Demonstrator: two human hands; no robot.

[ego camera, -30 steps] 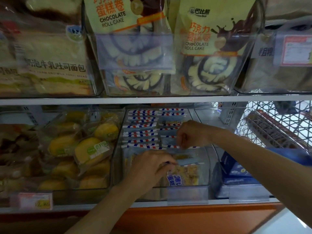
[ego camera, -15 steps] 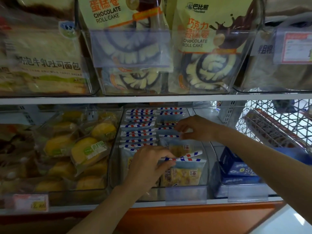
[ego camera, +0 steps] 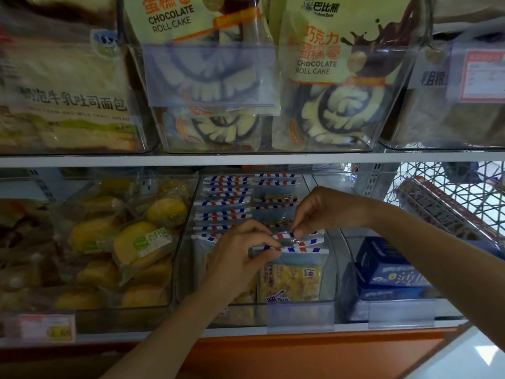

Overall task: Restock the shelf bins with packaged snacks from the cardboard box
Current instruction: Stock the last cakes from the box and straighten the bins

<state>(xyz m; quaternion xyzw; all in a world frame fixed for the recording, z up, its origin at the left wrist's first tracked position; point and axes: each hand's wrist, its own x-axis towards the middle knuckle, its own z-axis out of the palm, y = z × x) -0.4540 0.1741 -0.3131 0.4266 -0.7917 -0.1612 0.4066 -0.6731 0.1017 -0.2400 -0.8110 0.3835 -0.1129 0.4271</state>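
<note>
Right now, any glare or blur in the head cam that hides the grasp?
Head view: left hand and right hand pinching the striped packets read fairly sharp; head view, upper row: chocolate roll cake bags look soft behind a hazy label holder; head view, right edge: wire basket is backlit and washed out.

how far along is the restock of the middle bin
Done: the middle bin already holds rows of striped-top packets, back to front. In hand: left hand and right hand pinch the striped tops of the front packets. Left: cannot tell; the cardboard box is out of view.
</note>
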